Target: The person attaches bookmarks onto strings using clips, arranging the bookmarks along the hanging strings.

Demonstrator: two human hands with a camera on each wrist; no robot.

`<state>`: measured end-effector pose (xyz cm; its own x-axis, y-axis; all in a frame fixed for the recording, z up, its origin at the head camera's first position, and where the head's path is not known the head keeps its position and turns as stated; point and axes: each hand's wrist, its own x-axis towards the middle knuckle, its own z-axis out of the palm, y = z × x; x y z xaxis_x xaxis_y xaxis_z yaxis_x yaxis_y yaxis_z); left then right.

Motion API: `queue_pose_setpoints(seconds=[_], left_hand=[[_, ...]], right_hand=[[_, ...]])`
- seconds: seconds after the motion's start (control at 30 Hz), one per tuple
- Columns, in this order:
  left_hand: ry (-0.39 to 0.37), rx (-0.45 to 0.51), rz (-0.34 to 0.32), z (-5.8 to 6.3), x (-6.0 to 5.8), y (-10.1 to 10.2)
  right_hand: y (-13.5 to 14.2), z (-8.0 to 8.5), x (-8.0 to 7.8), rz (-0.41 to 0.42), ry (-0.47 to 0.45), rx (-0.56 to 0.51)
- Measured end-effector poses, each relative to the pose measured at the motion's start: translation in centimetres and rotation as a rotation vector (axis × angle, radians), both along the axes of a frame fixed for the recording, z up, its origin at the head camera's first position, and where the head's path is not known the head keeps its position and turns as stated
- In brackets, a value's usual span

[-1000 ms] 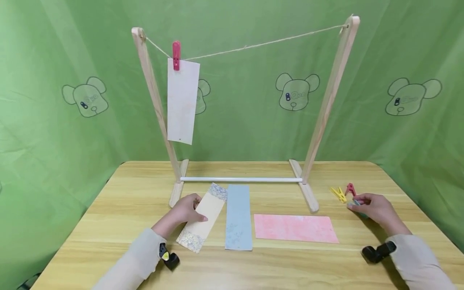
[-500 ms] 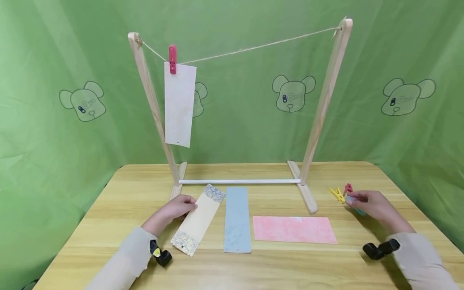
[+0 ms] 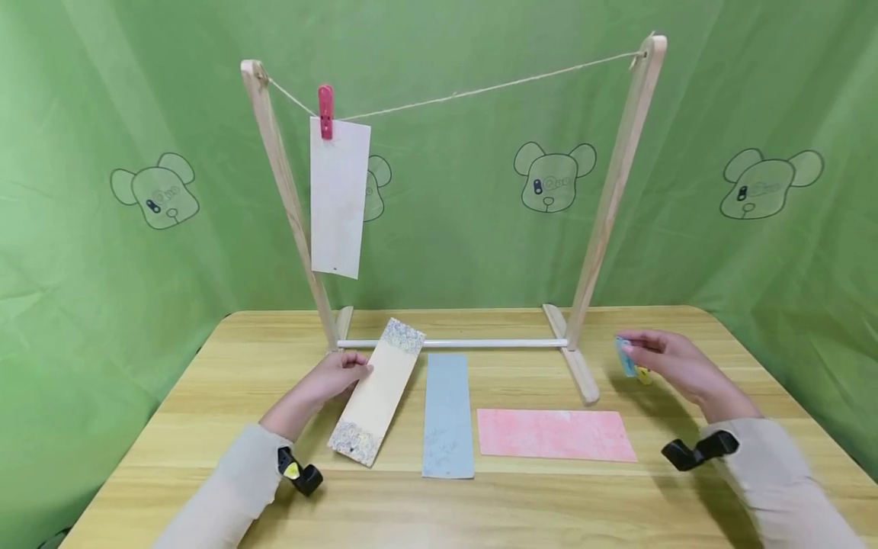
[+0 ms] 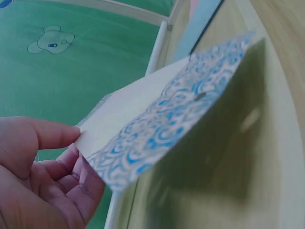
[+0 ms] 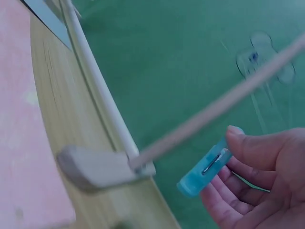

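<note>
My left hand (image 3: 334,379) pinches the left long edge of a cream paper strip (image 3: 379,385) with blue-patterned ends. The strip is lifted off the table and tilted; a shadow lies beneath it in the left wrist view, where its patterned end (image 4: 157,126) faces the camera. Over the table's right side, my right hand (image 3: 682,371) pinches a light-blue clothespin (image 5: 202,171) between thumb and fingers. Below that hand a yellow clothespin (image 3: 643,375) shows in part. The red clothespin seen there earlier is hidden. A pink clothespin (image 3: 326,113) clips a white strip (image 3: 339,200) to the string.
A wooden stand with a left post (image 3: 281,168), right post (image 3: 620,175) and sagging string (image 3: 494,90) rises at the back. A white rod (image 3: 494,343) joins its feet. A blue strip (image 3: 447,415) and a pink strip (image 3: 557,435) lie on the table (image 3: 521,503).
My left hand has raised the cream strip off the table. The right hand has picked up the blue clothespin and moved left and up with it. The head view has shifted slightly.
</note>
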<state>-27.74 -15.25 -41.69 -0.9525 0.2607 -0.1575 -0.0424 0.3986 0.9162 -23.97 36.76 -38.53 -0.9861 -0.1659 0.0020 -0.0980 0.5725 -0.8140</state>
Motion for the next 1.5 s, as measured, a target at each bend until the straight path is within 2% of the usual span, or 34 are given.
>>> queue_pose_setpoints(seconds=[0.13,0.27,0.47,0.6,0.8,1.03,1.27,1.5], left_hand=[[0.012,0.026,0.001,0.6,-0.1,0.6],[0.028,0.063,0.006,1.3,-0.3,1.2],[0.052,0.123,0.015,2.3,-0.4,2.0],[0.071,0.169,0.038,3.1,-0.4,2.6],[0.147,0.223,0.085,4.6,-0.8,3.7],[0.220,0.216,0.143,7.1,-0.8,4.5],[0.269,0.254,0.188,8.8,-1.1,5.0],[0.323,0.278,0.211,10.5,-1.1,5.6]], right_hand=[[-2.5,1.1,-0.5,0.020,0.044,0.018],[-5.0,2.5,-1.4,0.034,0.042,0.030],[-8.2,4.9,-3.5,-0.002,0.042,-0.037],[-10.4,6.3,-4.6,0.007,0.078,-0.090],[-13.3,8.7,-5.8,0.017,0.126,-0.130],[-15.7,12.2,-6.6,0.004,0.160,-0.188],[-17.8,15.7,-6.8,0.033,0.188,-0.218],[-19.8,19.0,-7.2,0.031,0.210,-0.337]])
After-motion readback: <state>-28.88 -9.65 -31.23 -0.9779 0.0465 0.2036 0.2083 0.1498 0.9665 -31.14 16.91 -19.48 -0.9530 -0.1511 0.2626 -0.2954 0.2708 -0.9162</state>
